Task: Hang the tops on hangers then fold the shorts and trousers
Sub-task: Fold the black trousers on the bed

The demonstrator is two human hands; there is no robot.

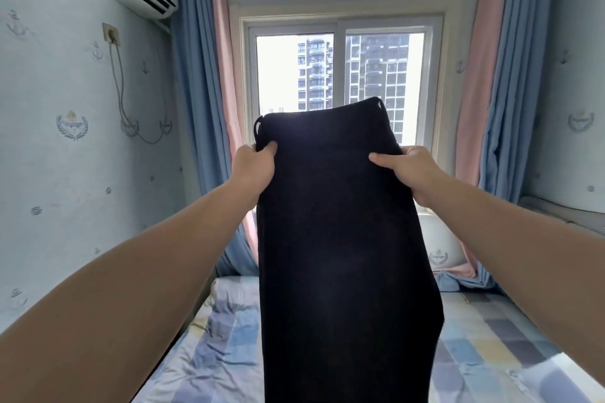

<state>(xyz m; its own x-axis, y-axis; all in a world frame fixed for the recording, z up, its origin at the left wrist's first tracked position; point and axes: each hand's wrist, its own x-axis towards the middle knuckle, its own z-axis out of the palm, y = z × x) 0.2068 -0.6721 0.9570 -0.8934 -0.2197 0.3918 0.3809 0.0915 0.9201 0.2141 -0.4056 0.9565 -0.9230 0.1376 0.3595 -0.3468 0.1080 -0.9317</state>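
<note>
The dark trousers [343, 222] hang in the air above the checked-sheeted bed [491, 337], in front of the window [340, 21]. The waistband is at the top, a little higher on the right, and the legs drop out of view, so the long axis is vertical. The left hand [253, 163] pinches the left edge just below the waistband, thumb in front; the right hand [406, 167] pinches the right edge likewise. Lettering on the wallpaper crest [72, 126] is too blurred to read

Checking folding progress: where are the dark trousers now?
Head view, centre: the dark trousers hang above the bed, gripped by the left hand and right hand.
</note>
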